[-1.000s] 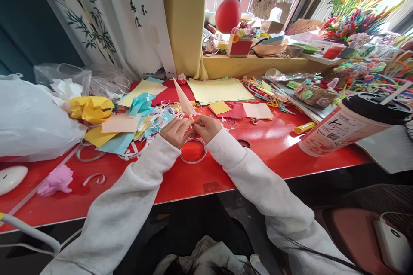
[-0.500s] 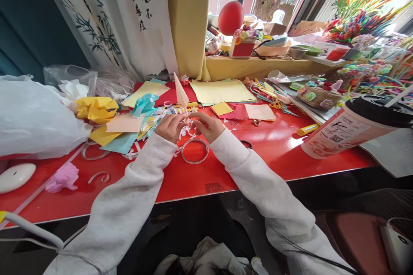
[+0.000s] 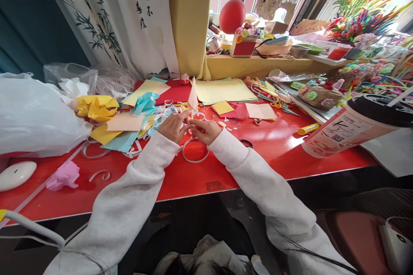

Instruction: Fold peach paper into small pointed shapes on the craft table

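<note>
Paper (image 3: 192,98), peach and folded to a sharp point, stands up at the fingers of the left hand (image 3: 172,128) and right hand (image 3: 207,131). Those fingers hide its low end. The left grip is pinched closed on it; I cannot tell if the right grip holds it too. A thin silver ring (image 3: 195,161) lies just nearer on the red surface (image 3: 258,154). Paper strips (image 3: 158,114) crowd the left. More open room lies right, toward the drink cup (image 3: 346,131), its straw (image 3: 399,96) cut off.

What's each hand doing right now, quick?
Left hand: closed, holding the folded peach paper by its lower end.
Right hand: at that same end; whether it grips cannot be told.
</note>
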`<act>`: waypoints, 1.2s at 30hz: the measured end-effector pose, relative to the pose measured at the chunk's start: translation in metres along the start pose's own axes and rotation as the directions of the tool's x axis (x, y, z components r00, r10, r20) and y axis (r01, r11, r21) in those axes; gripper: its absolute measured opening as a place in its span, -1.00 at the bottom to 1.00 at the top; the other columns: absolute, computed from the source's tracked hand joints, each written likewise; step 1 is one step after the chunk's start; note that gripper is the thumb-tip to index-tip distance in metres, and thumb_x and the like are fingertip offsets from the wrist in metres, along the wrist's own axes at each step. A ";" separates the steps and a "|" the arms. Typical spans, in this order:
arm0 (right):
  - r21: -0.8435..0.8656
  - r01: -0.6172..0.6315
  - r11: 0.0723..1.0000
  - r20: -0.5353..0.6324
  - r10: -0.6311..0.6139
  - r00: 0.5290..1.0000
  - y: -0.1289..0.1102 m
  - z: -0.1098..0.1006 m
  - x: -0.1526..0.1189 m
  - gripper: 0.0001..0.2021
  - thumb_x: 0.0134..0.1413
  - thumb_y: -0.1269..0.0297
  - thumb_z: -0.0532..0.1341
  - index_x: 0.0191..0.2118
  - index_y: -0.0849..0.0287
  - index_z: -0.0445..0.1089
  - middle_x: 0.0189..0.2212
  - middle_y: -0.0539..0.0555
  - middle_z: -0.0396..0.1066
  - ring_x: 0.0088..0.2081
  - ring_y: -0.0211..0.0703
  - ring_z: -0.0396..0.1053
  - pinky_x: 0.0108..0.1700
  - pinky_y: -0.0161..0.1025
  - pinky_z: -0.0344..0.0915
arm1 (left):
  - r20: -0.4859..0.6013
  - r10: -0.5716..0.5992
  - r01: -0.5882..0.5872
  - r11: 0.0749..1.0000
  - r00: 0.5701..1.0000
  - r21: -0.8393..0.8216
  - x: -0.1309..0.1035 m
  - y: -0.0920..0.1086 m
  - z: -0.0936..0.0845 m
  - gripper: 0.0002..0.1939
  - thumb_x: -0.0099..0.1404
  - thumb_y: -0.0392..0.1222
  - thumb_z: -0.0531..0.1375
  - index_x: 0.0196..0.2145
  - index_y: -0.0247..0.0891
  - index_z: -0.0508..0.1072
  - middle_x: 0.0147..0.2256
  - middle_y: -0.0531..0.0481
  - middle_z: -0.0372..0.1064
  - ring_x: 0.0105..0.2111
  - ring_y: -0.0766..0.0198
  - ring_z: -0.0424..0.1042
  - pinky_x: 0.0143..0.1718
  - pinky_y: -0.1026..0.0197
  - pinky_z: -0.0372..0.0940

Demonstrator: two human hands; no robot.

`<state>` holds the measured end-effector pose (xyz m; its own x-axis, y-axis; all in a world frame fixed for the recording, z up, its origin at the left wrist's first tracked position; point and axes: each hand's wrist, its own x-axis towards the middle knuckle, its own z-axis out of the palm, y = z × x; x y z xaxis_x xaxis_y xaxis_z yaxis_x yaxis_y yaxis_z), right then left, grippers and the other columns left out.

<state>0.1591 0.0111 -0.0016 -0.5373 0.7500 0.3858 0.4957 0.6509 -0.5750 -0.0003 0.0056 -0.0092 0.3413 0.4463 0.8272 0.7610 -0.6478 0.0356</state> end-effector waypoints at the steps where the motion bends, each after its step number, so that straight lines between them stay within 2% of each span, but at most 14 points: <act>1: 0.027 0.004 1.000 0.016 -0.005 1.000 0.001 0.000 0.000 -0.61 -0.03 0.40 0.02 -0.02 0.29 0.23 -0.53 0.04 0.41 -0.52 -0.33 0.31 -0.38 -0.38 0.23 | -0.008 0.008 -0.008 1.000 1.000 -0.021 0.000 0.000 -0.001 -0.63 0.17 -0.12 0.05 -0.06 -0.28 0.21 -0.27 -0.08 0.37 -0.27 0.27 0.33 -0.19 0.23 0.23; 4: 0.019 0.014 1.000 0.046 -0.015 0.999 0.004 -0.002 0.000 -0.57 -0.02 0.41 0.00 0.04 0.22 0.18 -0.64 -0.04 0.36 -0.58 -0.36 0.27 -0.41 -0.40 0.21 | -0.090 -0.003 -0.004 0.997 0.996 -0.072 0.003 -0.002 -0.006 -0.51 0.10 -0.02 0.11 -0.05 -0.30 0.17 -0.19 -0.15 0.30 -0.17 0.21 0.27 -0.17 0.18 0.22; 8: -0.167 -0.004 0.986 0.021 0.008 1.000 -0.003 -0.013 0.004 -0.57 -0.05 0.45 0.01 0.00 0.10 0.24 -0.68 -0.07 0.32 -0.66 -0.39 0.19 -0.49 -0.42 0.14 | -0.264 -0.123 0.098 0.990 0.957 -0.104 0.009 -0.008 -0.018 -0.49 0.12 0.03 0.06 -0.05 -0.34 0.13 -0.17 -0.19 0.19 -0.18 0.19 0.24 -0.21 0.15 0.23; 12: -0.308 0.120 0.944 -0.076 -0.150 0.986 -0.018 -0.061 0.024 -0.56 -0.13 0.50 0.07 -0.04 0.13 0.28 -0.68 -0.06 0.30 -0.66 -0.41 0.13 -0.51 -0.41 0.11 | -0.387 -0.237 0.212 0.972 0.891 -0.105 0.012 -0.021 -0.029 -0.63 0.19 -0.07 -0.03 -0.09 -0.32 0.14 -0.21 -0.15 0.17 -0.29 0.28 0.25 -0.29 0.16 0.23; 13: -0.301 0.139 0.943 -0.191 -0.203 0.960 -0.020 -0.078 0.031 -0.53 -0.13 0.48 0.08 0.00 0.15 0.23 -0.67 -0.06 0.29 -0.65 -0.41 0.13 -0.50 -0.41 0.13 | -0.413 -0.262 0.245 0.965 0.872 -0.096 0.011 -0.024 -0.030 -0.65 0.20 -0.09 -0.04 -0.09 -0.31 0.14 -0.24 -0.14 0.17 -0.31 0.30 0.25 -0.30 0.16 0.23; 15: -0.180 0.095 0.979 -0.499 -0.174 0.849 -0.019 -0.111 0.045 -0.46 -0.08 0.47 0.03 0.12 0.24 0.04 -0.62 -0.05 0.30 -0.65 -0.45 0.15 -0.53 -0.43 0.11 | -0.471 -0.301 0.303 0.950 0.829 -0.074 0.011 -0.031 -0.032 -0.69 0.21 -0.13 -0.04 -0.11 -0.31 0.15 -0.29 -0.11 0.19 -0.36 0.33 0.25 -0.33 0.19 0.22; 17: 0.013 -0.044 0.999 -0.690 0.041 0.723 -0.015 -0.134 0.058 -0.50 -0.02 0.49 -0.11 0.12 0.33 -0.01 -0.59 -0.01 0.33 -0.71 -0.54 0.12 -0.59 -0.46 0.03 | -0.520 -0.329 0.350 0.935 0.789 -0.061 0.009 -0.036 -0.032 -0.70 0.20 -0.15 -0.03 -0.13 -0.35 0.17 -0.33 -0.11 0.20 -0.39 0.34 0.24 -0.36 0.22 0.20; 18: 0.101 -0.115 0.988 -0.704 0.153 0.694 -0.013 -0.140 0.063 -0.53 0.00 0.47 -0.14 0.08 0.37 0.06 -0.59 0.00 0.33 -0.74 -0.59 0.08 -0.61 -0.47 0.00 | -0.534 -0.342 0.370 0.927 0.773 -0.057 0.009 -0.038 -0.032 -0.70 0.20 -0.15 -0.03 -0.15 -0.37 0.18 -0.34 -0.11 0.21 -0.40 0.34 0.23 -0.37 0.23 0.20; 19: 0.166 -0.146 0.975 -0.644 0.219 0.733 -0.012 -0.143 0.067 -0.54 -0.02 0.48 -0.11 0.06 0.36 0.10 -0.59 0.00 0.35 -0.76 -0.59 0.07 -0.63 -0.47 0.00 | -0.540 -0.356 0.391 0.919 0.763 -0.053 0.008 -0.040 -0.031 -0.70 0.20 -0.15 -0.03 -0.15 -0.38 0.18 -0.35 -0.10 0.21 -0.40 0.34 0.23 -0.38 0.24 0.20; 22: 0.207 -0.093 0.974 -0.499 0.187 0.846 -0.015 -0.141 0.075 -0.51 -0.06 0.52 -0.04 0.08 0.26 0.06 -0.59 -0.04 0.37 -0.75 -0.60 0.07 -0.64 -0.51 0.00 | -0.530 -0.389 0.435 0.899 0.754 -0.041 0.007 -0.044 -0.029 -0.69 0.20 -0.14 -0.03 -0.14 -0.37 0.18 -0.36 -0.07 0.21 -0.39 0.34 0.24 -0.38 0.24 0.19; 25: 0.234 -0.083 0.969 -0.519 0.196 0.832 -0.021 -0.143 0.078 -0.46 -0.06 0.56 -0.06 0.12 0.27 -0.04 -0.71 -0.11 0.30 -0.79 -0.60 0.03 -0.68 -0.52 -0.05 | -0.522 -0.402 0.450 0.892 0.753 -0.039 0.006 -0.047 -0.026 -0.69 0.19 -0.13 -0.02 -0.15 -0.37 0.19 -0.36 -0.07 0.21 -0.40 0.35 0.23 -0.38 0.25 0.19; 29: 0.227 -0.010 0.974 -0.325 0.086 0.942 -0.021 -0.157 0.077 -0.44 -0.09 0.55 0.02 0.11 0.24 -0.03 -0.74 -0.17 0.26 -0.80 -0.60 0.00 -0.71 -0.54 -0.07 | -0.499 -0.397 0.456 0.890 0.770 -0.005 0.005 -0.048 -0.023 -0.69 0.18 -0.13 -0.01 -0.16 -0.37 0.21 -0.36 -0.08 0.22 -0.46 0.37 0.20 -0.38 0.25 0.18; 33: 0.198 -0.084 0.977 -0.452 0.167 0.876 -0.019 -0.167 0.071 -0.58 -0.01 0.53 -0.15 0.01 0.43 0.13 -0.66 -0.08 0.33 -0.80 -0.71 -0.05 -0.69 -0.54 -0.10 | -0.472 -0.374 0.453 0.889 0.798 0.062 0.004 -0.044 -0.020 -0.68 0.16 -0.14 0.00 -0.17 -0.39 0.23 -0.38 -0.09 0.24 -0.46 0.35 0.19 -0.35 0.24 0.18; 36: 0.213 -0.092 0.973 -0.274 0.149 0.950 -0.019 -0.170 0.065 -0.53 -0.02 0.52 -0.05 0.09 0.38 0.01 -0.68 -0.10 0.31 -0.78 -0.66 0.02 -0.70 -0.54 -0.09 | -0.458 -0.415 0.511 0.853 0.786 0.104 0.005 -0.040 -0.018 -0.70 0.17 -0.14 0.00 -0.18 -0.37 0.25 -0.39 -0.08 0.24 -0.46 0.33 0.18 -0.32 0.23 0.16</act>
<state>0.2312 0.0674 0.1568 -0.2498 0.8420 0.4781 0.3861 0.5395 -0.7482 -0.0387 0.0229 0.0033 -0.3002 0.3374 0.8922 0.8810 -0.2604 0.3949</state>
